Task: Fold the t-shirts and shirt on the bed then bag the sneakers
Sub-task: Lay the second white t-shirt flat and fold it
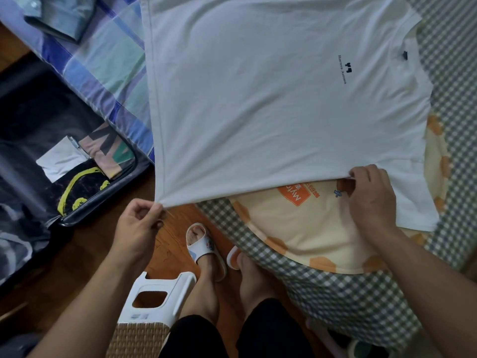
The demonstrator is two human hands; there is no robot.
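Observation:
A white t-shirt (pixel 258 99) with a small dark chest print is stretched flat over the bed, its collar to the right and hem to the left. My left hand (pixel 139 223) pinches the near hem corner, held out past the bed's edge above the floor. My right hand (pixel 369 197) grips the near side of the shirt by the sleeve. Under the shirt lies a cream and orange printed garment (pixel 296 228). A folded teal shirt (pixel 59 19) rests at the far left of the bed. No sneakers are in view.
The bed has a grey checked cover (pixel 348 301) and a blue plaid sheet (pixel 98 63). An open dark suitcase (pixel 51 156) with folded clothes lies on the wooden floor at left. A white stool (pixel 154 298) stands by my sandalled feet (pixel 206 251).

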